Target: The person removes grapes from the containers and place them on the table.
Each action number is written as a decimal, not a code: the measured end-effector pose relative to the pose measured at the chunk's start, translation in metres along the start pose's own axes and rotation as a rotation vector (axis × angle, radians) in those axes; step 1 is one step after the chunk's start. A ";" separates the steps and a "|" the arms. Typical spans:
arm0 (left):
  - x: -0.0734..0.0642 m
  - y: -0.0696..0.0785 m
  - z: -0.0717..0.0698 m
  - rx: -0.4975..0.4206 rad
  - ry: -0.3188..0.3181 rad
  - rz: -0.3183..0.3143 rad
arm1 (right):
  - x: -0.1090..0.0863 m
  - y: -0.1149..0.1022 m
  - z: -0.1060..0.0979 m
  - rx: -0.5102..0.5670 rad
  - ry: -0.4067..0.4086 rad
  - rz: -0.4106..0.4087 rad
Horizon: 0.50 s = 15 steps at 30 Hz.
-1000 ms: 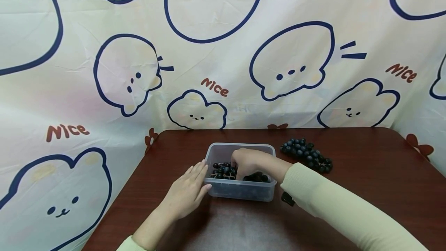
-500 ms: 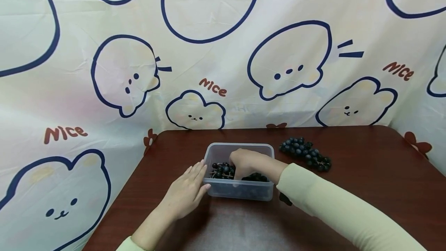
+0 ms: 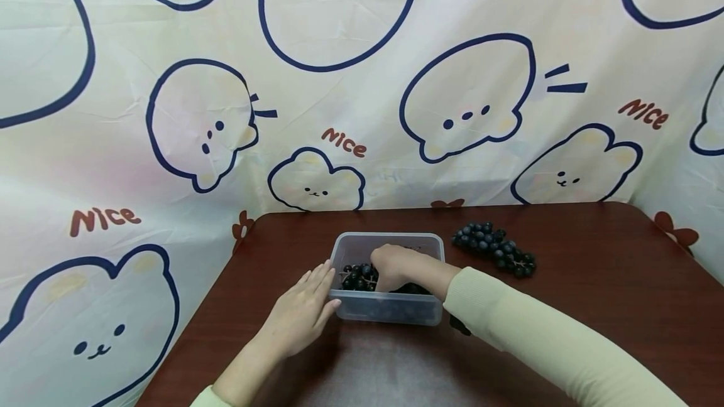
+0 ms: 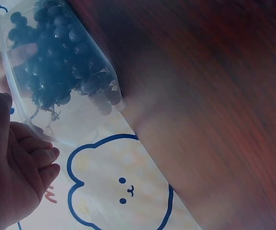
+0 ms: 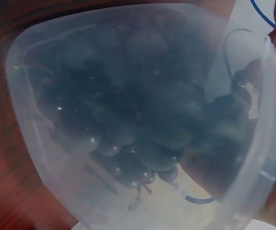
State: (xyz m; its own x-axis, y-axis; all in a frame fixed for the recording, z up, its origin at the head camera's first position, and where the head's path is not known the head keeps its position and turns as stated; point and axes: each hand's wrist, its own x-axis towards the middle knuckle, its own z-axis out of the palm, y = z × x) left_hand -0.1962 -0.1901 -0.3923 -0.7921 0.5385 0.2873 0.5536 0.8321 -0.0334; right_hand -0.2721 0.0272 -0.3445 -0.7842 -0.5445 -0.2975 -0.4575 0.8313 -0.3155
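A clear plastic box (image 3: 387, 309) stands on the brown table with dark grapes (image 3: 356, 278) inside. My left hand (image 3: 302, 306) lies against the box's left end, fingers straight along the rim and thumb at the front corner. From the right, my right hand (image 3: 393, 265) reaches down into the box, fingers pointing into the grapes. Its fingertips are hidden in the head view, and I cannot tell if they grip a bunch. Through the wall, the left wrist view shows a finger (image 4: 23, 55) against the grapes (image 4: 63, 55). Clouded grapes (image 5: 119, 105) fill the right wrist view.
Another bunch of dark grapes (image 3: 492, 247) lies on the table behind and right of the box. The reddish-brown table (image 3: 582, 281) ends at a pale cartoon-print cloth (image 3: 384, 112) hanging behind it.
My right hand dips slightly lower and shifts a little left inside the box, covering more of the grapes under the wrist. My left hand keeps its place on the box's end.
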 end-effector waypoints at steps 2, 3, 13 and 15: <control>0.000 0.000 0.000 -0.004 0.006 0.003 | 0.001 0.001 0.001 0.012 -0.005 0.003; 0.000 -0.001 0.000 -0.006 0.009 0.003 | 0.002 0.002 0.001 0.012 -0.009 0.002; 0.000 -0.001 0.001 -0.011 0.016 0.010 | 0.001 0.008 0.004 0.013 0.013 -0.041; 0.000 -0.001 0.001 -0.011 0.017 0.011 | -0.001 0.008 0.003 0.018 0.023 -0.042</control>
State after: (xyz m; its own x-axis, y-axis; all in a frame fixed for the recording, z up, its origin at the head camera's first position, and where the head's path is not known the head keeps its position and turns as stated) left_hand -0.1965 -0.1908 -0.3931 -0.7819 0.5449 0.3029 0.5648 0.8248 -0.0261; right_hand -0.2738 0.0338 -0.3499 -0.7737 -0.5763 -0.2632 -0.4832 0.8054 -0.3433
